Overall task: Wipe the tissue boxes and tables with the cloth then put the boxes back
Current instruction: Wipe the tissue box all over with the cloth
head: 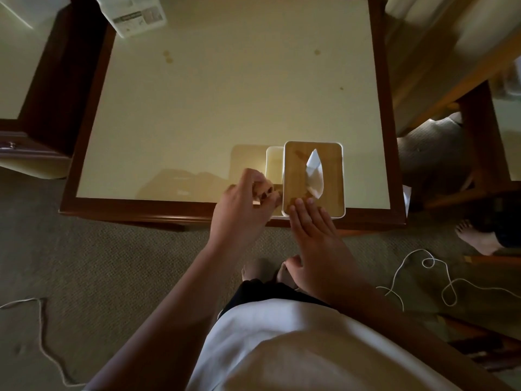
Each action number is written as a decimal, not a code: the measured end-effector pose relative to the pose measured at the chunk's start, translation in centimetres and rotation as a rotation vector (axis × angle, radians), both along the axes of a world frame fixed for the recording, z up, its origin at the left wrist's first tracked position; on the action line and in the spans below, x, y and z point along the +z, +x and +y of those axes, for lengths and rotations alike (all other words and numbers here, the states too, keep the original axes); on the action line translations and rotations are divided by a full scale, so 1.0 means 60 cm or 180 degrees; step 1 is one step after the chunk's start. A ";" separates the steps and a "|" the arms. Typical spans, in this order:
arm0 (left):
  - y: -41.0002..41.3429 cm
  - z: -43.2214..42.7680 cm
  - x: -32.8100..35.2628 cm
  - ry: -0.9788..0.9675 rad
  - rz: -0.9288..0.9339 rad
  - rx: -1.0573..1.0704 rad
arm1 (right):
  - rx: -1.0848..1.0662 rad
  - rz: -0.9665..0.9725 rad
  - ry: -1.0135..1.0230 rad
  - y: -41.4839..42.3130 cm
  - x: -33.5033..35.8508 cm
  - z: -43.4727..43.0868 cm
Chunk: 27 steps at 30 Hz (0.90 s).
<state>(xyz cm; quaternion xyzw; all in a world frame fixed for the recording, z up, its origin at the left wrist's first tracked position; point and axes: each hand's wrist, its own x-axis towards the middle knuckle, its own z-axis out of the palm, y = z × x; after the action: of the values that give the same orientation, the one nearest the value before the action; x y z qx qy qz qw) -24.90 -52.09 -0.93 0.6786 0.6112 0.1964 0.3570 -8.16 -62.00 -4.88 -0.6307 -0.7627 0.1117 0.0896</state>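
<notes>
**Tissue box** [298,165]: white body, wood-grain lid, one tissue [314,173] standing out of the slot. Pos.: on the table [197,108] at its near edge, directly under and ahead of the R fingertips.

**R hand** [313,235]: fingers straight and close together, tips laid flat on the near end of the lid. Thumb out to the side, off the box. No grip, steadying contact only.

**L hand** [242,204]: fingers curled in and clamped on a small tan object [263,193], just L of the box's side wall. Object may be the cloth, but it is too small and dim to confirm. Contact btw. object and box wall: cannot tell.

**Step in hand (judgement):** box wipe, side wall, w/ R hand steadying the box. Table wipe looks not yet done: stain marks [168,57] lie well beyond the fingertips, on the far side of the top.

**Next move calls for:**
- Light downward pressure, so the box does not slide off the near edge.
- L-hand object run along the wall.
- No snagging of the tissue.

**Outward:** printed white pack [132,18] at the far L corner, well apart from both hands. White cord [423,266] on the carpet, R of the R forearm.
</notes>
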 end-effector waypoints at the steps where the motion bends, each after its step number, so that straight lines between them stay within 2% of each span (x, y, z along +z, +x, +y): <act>1: -0.004 0.001 -0.011 0.0203 0.0463 -0.0242 | 0.0000 0.0012 -0.0019 0.000 0.000 0.000; 3: -0.008 0.004 -0.022 0.0253 0.1311 -0.0567 | 0.0005 0.0029 -0.0052 0.000 0.001 0.001; 5: 0.000 0.008 -0.017 -0.0151 0.1713 -0.0732 | -0.0006 0.0003 -0.0064 -0.001 0.003 0.001; 12: 0.057 0.059 -0.006 -0.1785 0.2113 -0.1266 | -0.0043 -0.0120 -0.0091 -0.003 0.009 0.003; 15: 0.066 0.076 0.009 -0.2136 0.2221 -0.1577 | -0.0031 -0.0105 -0.0112 -0.003 0.011 0.003; 17: 0.068 0.080 0.012 -0.1948 0.2300 -0.1624 | -0.0026 -0.0104 -0.0129 -0.003 0.012 0.003; 20: 0.053 0.070 0.002 -0.1019 0.2294 -0.1460 | -0.0032 -0.0061 -0.0150 -0.002 0.012 0.003; 24: 0.020 0.032 0.008 0.0061 0.1744 -0.0963 | -0.0036 -0.0027 -0.0068 -0.002 0.007 0.002; 27: 0.018 0.026 0.010 0.0046 0.1851 -0.0707 | -0.0059 -0.0027 -0.0028 -0.004 0.007 0.002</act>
<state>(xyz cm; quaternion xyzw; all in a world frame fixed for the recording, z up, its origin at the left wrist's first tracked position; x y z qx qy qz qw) -23.84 -50.55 -0.34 0.7715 0.6084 -0.0417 0.1816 -8.40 -61.90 -4.46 -0.6386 -0.7567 0.1116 0.0847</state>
